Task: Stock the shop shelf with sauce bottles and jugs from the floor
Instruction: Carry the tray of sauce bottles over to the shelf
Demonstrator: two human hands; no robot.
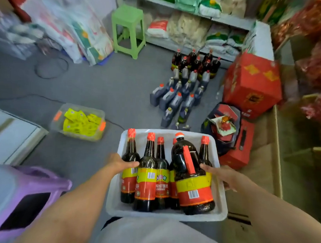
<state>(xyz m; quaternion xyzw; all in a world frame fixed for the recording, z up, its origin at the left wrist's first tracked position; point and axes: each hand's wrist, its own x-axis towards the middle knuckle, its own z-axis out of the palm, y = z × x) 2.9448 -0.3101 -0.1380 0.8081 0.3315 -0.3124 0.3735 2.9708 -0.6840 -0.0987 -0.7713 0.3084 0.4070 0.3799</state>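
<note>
A white plastic tray is held up in front of me, carrying several dark sauce bottles with red caps and a big dark jug with a red handle. My left hand grips the tray's left rim, thumb over the edge by a bottle. My right hand grips the right rim. On the grey floor beyond stand several more bottles and jugs in rows. A metal shelf with bagged goods runs along the back.
A green stool stands at the back. A clear bin of yellow packets sits on the floor at left, a purple stool near my left arm. Red boxes and cardboard crowd the right side. A cable loops at far left.
</note>
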